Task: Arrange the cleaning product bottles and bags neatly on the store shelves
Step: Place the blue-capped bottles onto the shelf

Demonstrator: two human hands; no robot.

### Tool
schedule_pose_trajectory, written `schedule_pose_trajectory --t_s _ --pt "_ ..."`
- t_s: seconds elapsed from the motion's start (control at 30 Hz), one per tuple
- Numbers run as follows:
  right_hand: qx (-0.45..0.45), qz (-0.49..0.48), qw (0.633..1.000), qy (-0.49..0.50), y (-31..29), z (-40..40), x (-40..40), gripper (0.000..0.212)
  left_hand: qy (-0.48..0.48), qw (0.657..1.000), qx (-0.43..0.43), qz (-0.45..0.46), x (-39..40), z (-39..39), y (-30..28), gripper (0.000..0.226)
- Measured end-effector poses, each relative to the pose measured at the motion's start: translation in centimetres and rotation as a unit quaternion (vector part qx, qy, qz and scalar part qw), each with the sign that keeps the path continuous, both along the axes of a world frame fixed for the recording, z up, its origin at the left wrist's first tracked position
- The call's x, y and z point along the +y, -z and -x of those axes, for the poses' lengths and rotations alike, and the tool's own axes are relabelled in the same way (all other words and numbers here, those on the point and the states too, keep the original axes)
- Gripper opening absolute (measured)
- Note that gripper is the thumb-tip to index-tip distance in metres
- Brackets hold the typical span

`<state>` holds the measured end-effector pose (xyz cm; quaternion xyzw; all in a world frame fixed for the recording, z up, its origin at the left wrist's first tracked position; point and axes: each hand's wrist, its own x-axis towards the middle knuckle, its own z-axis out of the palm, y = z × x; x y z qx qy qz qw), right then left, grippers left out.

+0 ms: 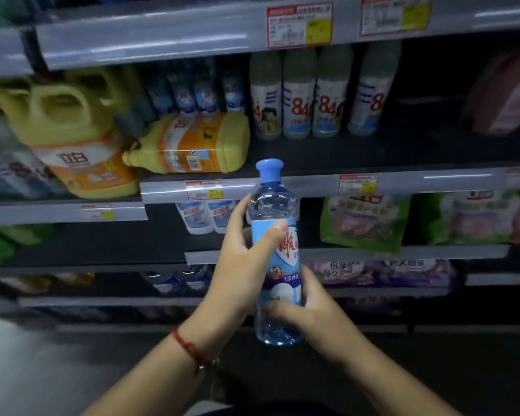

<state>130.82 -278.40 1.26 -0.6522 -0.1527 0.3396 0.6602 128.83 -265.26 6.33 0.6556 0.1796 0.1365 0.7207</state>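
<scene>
A clear blue detergent bottle [275, 205] with a blue cap and a blue-and-white label stands upright in front of the shelves, held in both hands. My left hand [240, 259] grips its upper label, thumb across the front. My right hand [309, 307] wraps around its lower part. On the shelf behind, a yellow jug [192, 144] lies on its side, spout pointing left. An upright yellow jug [72, 136] stands to its left. Several white "84" bottles [297, 97] stand in a row to the right.
Small blue-labelled bottles [192, 91] stand at the back of the middle shelf. The shelf below holds white bottles [204, 217] and green bags [364, 220]; purple bags [382, 271] lie lower still. Grey shelf edges [312, 184] carry price tags. Dark floor lies below.
</scene>
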Motion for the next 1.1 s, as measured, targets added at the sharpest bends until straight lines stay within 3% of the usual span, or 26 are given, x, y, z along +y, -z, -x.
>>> schedule_pose_trajectory --t_s 0.13,0.37,0.47,0.6,0.7,0.8,0.97,1.1 --pt "0.058 -0.051 0.997 0.022 1.5 1.6 1.5 0.069 0.02 0.995 0.038 -0.09 -0.4 0.7 0.6 0.079" --pt "0.062 -0.06 0.996 0.014 2.3 3.1 2.3 0.068 0.049 0.983 0.022 -0.174 0.6 2.6 0.3 0.072" --pt "0.025 -0.035 0.999 0.0 1.6 3.3 2.8 0.069 0.051 0.99 0.018 -0.133 2.5 3.4 0.0 0.074" --pt "-0.029 -0.028 0.999 -0.022 -0.4 3.6 4.2 0.073 0.055 0.998 -0.017 0.011 6.6 4.8 -0.6 0.063" --pt "-0.111 0.006 0.994 -0.003 -2.3 4.2 6.9 0.072 0.042 0.995 -0.049 0.073 10.8 6.5 -1.1 0.054" --pt "-0.229 0.082 0.969 0.043 -4.3 5.3 11.1 0.068 0.042 0.995 -0.066 0.064 15.5 8.2 -1.6 0.043" --pt "-0.493 0.156 0.852 0.079 -7.4 6.9 19.5 0.067 0.016 0.994 -0.084 0.063 24.4 11.3 -2.3 0.057" --pt "-0.55 0.134 0.82 0.082 -9.6 8.7 27.0 0.071 0.004 0.995 -0.089 0.036 32.1 14.2 -3.9 0.067"
